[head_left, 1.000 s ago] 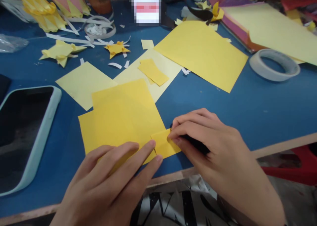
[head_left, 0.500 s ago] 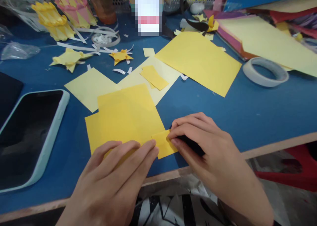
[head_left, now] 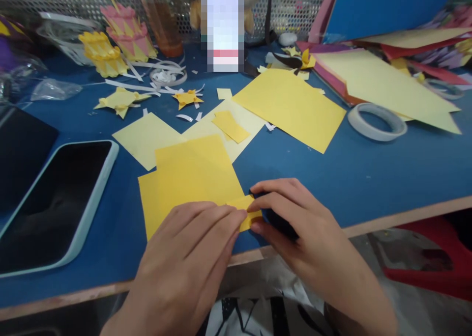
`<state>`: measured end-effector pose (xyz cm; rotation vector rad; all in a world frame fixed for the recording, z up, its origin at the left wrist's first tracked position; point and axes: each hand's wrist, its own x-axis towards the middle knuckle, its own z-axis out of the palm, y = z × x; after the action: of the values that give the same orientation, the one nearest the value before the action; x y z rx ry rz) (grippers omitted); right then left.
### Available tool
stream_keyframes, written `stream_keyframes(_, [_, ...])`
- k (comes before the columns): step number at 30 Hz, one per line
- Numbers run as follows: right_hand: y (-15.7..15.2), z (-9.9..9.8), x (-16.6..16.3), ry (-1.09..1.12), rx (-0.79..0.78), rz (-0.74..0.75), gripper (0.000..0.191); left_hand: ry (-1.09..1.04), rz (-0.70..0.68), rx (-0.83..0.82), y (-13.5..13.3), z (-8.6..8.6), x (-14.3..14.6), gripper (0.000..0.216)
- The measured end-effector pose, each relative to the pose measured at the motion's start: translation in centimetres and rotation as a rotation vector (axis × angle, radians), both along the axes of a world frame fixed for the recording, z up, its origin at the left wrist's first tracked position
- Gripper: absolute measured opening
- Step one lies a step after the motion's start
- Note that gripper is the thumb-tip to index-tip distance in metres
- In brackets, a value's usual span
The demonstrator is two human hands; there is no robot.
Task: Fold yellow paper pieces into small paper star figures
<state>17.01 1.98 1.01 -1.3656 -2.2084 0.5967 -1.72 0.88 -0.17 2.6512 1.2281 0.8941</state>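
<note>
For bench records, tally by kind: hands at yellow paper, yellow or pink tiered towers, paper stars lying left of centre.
Hands at yellow paper: 2, left hand, right hand
Tiered towers: 2, yellow tower, pink tower
Paper stars: 2, pale star, orange star
Total: 6

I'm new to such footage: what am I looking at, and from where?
No machine here: just a person's bare hands, seen by a camera worn on the head, looking forward and down. The left hand and right hand both touch a small yellow paper piece; whether it is gripped or only pressed is hard to tell. Around it on the blue table lie yellow sheets, a phone at left, paper stars further back and a tape roll at right.
</note>
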Motion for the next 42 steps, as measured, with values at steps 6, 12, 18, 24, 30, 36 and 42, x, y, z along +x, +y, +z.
stream_keyframes(6, [-0.2, -0.3, 0.7, 0.053, 0.063, 0.090, 0.021, 0.015, -0.025, -0.113, 0.2, 0.0, -0.4, 0.030])
stream_keyframes(12, [-0.5, -0.7, 1.2, 0.062, 0.132, 0.136, 0.021, 0.022, -0.023, -0.024, 0.6, 0.1, 0.8, 0.016])
stream_keyframes(18, [-0.8, -0.8, 1.3, 0.053, 0.186, 0.109, 0.024, -0.011, 0.164, 0.003, -0.1, 0.1, 1.1, 0.021])
stream_keyframes(24, [-0.8, -1.0, 1.3, 0.137, 0.125, 0.224, 0.020, 0.003, 0.150, -0.042, -0.1, 0.0, 0.8, 0.021])
stream_keyframes(30, [-1.0, -0.4, 0.8, -0.001, 0.085, 0.278, 0.015, 0.022, 0.103, -0.046, -0.1, 0.1, 0.8, 0.021])
stream_keyframes(36, [-1.1, -0.5, 0.7, 0.003, 0.266, 0.195, 0.028, -0.029, 0.161, -0.026, 0.0, -0.2, 1.1, 0.015])
stream_keyframes(42, [-1.2, -0.5, 1.3, -0.013, 0.298, 0.187, 0.021, 0.082, 0.158, 0.081, -0.1, -0.5, 0.4, 0.013])
